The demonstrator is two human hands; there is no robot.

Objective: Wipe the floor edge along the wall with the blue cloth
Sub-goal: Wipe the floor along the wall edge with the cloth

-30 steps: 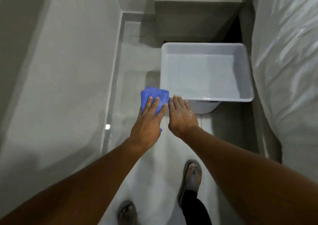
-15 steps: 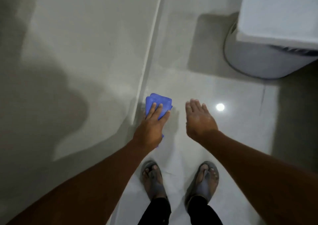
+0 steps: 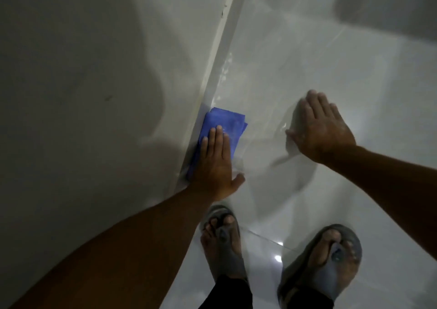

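A folded blue cloth (image 3: 223,123) lies flat on the glossy white floor, its left side touching the base of the wall. The floor edge (image 3: 214,72) runs diagonally from the lower middle to the top. My left hand (image 3: 215,162) presses palm-down on the cloth's near half, fingers together, thumb out to the right. My right hand (image 3: 319,129) rests flat on the bare floor tile to the right, fingers spread a little, holding nothing.
The grey wall (image 3: 94,84) fills the left half. My two feet in grey sandals (image 3: 222,240) (image 3: 328,259) stand on the tile just behind the hands. A dark shadow (image 3: 390,4) covers the upper right corner. Small dark specks dot the skirting near the top.
The view has dropped closer to the floor. The cloth has come down from the air onto the floor edge under my left hand. My right hand has landed flat on the tile. The white tub has left view.
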